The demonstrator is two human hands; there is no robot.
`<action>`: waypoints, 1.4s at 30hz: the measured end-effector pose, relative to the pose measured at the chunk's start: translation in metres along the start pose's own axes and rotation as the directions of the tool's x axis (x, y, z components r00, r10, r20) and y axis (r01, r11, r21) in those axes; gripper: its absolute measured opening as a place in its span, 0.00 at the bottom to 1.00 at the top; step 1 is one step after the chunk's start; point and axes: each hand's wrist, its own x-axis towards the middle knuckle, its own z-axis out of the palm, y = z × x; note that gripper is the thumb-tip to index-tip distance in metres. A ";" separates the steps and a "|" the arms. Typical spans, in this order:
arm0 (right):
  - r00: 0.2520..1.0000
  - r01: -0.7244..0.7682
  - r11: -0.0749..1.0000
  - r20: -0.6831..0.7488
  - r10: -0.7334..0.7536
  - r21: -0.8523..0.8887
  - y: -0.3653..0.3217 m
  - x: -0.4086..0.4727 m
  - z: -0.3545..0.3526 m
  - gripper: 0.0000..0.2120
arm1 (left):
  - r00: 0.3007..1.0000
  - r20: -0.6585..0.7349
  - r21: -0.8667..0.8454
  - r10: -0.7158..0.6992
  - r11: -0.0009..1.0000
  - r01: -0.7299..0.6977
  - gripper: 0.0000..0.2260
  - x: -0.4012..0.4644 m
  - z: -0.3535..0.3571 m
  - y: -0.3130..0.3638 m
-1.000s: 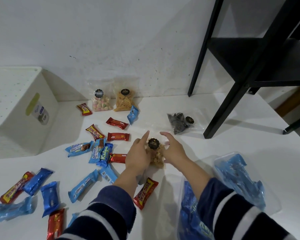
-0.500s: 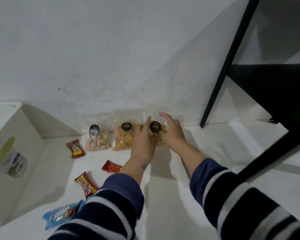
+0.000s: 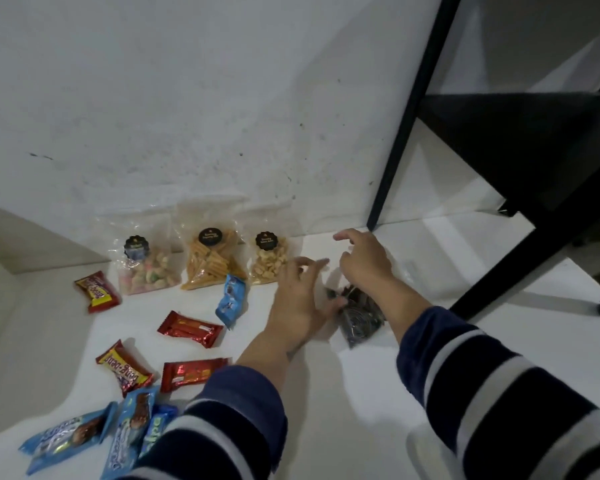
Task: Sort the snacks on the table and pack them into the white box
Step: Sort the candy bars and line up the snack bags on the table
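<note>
Both hands (image 3: 329,289) (perhaps loosely) around dark bag (image 3: 359,315)
</note>
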 end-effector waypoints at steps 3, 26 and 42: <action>0.989 -0.136 0.984 -0.069 0.129 -0.118 0.017 -0.009 -0.018 0.22 | 0.970 0.241 -0.035 0.045 0.999 -0.038 0.41 -0.002 0.013 0.012; 0.959 -0.149 0.985 0.257 0.122 0.086 -0.014 -0.086 -0.065 0.16 | 0.939 0.111 0.120 -0.326 0.942 0.313 0.43 -0.143 -0.024 0.033; 0.896 -0.209 0.977 0.393 0.205 -0.032 0.014 -0.151 -0.085 0.14 | 0.899 0.113 0.208 -0.422 0.895 0.394 0.46 -0.195 -0.034 0.054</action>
